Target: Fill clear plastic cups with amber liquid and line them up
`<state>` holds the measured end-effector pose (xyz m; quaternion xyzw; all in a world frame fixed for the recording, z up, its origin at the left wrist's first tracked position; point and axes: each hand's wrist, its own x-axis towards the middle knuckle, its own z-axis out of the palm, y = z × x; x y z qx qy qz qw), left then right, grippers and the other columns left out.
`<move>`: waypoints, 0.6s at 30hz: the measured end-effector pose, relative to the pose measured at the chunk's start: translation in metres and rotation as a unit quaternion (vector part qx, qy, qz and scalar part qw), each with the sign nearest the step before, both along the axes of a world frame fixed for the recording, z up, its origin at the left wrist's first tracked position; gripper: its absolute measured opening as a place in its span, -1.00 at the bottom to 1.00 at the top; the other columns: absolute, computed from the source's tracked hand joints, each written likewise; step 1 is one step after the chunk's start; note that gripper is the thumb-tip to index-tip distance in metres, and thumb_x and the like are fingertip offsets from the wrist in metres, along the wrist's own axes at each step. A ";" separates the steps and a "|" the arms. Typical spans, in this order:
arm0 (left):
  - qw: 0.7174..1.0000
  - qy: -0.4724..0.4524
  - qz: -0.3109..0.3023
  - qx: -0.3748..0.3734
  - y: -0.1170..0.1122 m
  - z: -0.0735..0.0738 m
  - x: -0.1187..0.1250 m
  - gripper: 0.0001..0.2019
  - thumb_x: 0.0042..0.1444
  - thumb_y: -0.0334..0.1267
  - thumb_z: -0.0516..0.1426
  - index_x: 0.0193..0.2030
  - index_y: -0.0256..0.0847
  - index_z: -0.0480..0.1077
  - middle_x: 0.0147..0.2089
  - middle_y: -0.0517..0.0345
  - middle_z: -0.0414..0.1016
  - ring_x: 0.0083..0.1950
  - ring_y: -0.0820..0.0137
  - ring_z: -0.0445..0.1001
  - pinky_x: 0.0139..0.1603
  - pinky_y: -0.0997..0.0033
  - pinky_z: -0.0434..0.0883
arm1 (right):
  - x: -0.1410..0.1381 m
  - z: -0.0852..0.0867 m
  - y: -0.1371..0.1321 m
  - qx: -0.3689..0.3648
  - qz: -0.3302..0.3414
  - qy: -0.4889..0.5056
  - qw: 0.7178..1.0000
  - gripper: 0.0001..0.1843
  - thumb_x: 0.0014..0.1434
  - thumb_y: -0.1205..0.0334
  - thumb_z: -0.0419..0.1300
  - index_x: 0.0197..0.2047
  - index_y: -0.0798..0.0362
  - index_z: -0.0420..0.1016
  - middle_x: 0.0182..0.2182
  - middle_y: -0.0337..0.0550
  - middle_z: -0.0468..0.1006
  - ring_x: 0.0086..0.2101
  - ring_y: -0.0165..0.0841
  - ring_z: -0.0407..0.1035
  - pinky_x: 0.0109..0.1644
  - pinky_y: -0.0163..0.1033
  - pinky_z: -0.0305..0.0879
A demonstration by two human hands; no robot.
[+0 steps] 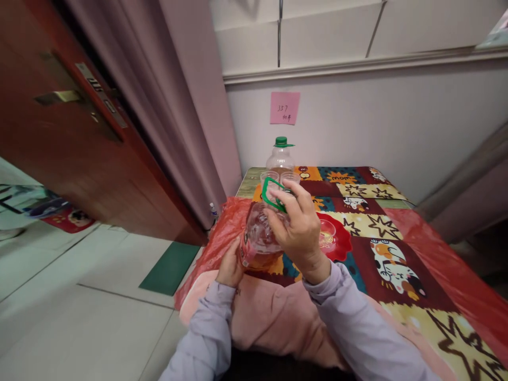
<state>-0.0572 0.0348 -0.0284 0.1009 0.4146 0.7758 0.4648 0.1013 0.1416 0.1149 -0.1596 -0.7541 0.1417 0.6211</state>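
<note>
A large clear plastic bottle (259, 238) with amber liquid and a green handle (270, 194) stands at the near left of the table. My right hand (299, 233) is closed round its neck and handle from the top. My left hand (230, 264) grips the bottle's lower left side by the label. Behind it stand two clear plastic cups (280, 179) and a second clear bottle with a green cap (280, 154). A red plate (339, 238) lies right of my right hand.
The table carries a colourful cartoon-print cloth (381, 233) over red plastic sheeting (226, 222). A dark red door (79, 132) stands open at left beside a curtain. A pink note (284, 108) is stuck to the white wall.
</note>
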 end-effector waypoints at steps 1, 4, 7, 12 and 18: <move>1.000 -0.010 -0.012 -0.005 0.001 -0.001 -0.003 -0.75 0.33 -0.21 0.24 0.07 -0.19 0.66 0.10 -0.04 0.76 0.35 0.06 0.60 0.46 0.00 0.46 | 0.001 -0.002 0.000 -0.005 -0.004 0.012 1.000 -0.53 0.44 0.20 0.26 0.37 -0.10 0.45 0.32 0.08 0.50 0.35 -0.02 0.39 0.48 0.24 0.34; 0.998 -0.034 -0.042 -0.012 0.002 -0.003 -0.008 -0.70 0.38 -0.21 0.22 0.16 -0.21 0.63 0.11 -0.05 0.76 0.36 0.06 0.60 0.47 0.01 0.46 | 0.003 -0.012 0.000 -0.055 -0.025 0.050 0.997 -0.17 0.38 0.05 0.33 0.58 -0.06 0.11 0.43 0.18 0.37 0.44 0.05 0.26 0.51 0.31 0.27; 0.998 -0.044 -0.050 -0.002 0.000 -0.005 -0.008 -0.64 0.42 -0.16 0.20 0.26 -0.19 0.59 0.18 -0.01 0.74 0.39 0.08 0.57 0.49 0.06 0.43 | 0.007 -0.026 -0.002 -0.171 0.011 0.071 0.983 0.02 0.26 -0.10 0.43 0.59 0.03 0.06 0.45 0.26 0.34 0.39 0.04 0.35 0.42 0.18 0.41; 0.998 -0.051 -0.048 0.008 0.000 -0.011 -0.006 -0.62 0.47 -0.09 0.15 0.29 -0.12 0.58 0.25 0.04 0.70 0.47 0.12 0.48 0.54 0.07 0.37 | 0.014 -0.039 -0.004 -0.340 0.158 0.036 0.926 -0.29 0.18 -0.16 0.49 0.28 -0.03 0.49 0.14 0.04 0.67 0.12 -0.09 0.59 0.23 0.02 0.55; 0.998 -0.044 -0.041 0.012 -0.001 -0.015 -0.010 -0.64 0.44 -0.07 0.18 0.26 -0.07 0.61 0.22 0.09 0.72 0.48 0.09 0.47 0.56 0.05 0.35 | 0.013 -0.031 -0.006 -0.360 0.158 0.056 0.918 -0.26 0.00 -0.07 0.61 0.22 -0.10 0.58 0.10 -0.07 0.69 0.11 -0.11 0.58 0.23 0.01 0.53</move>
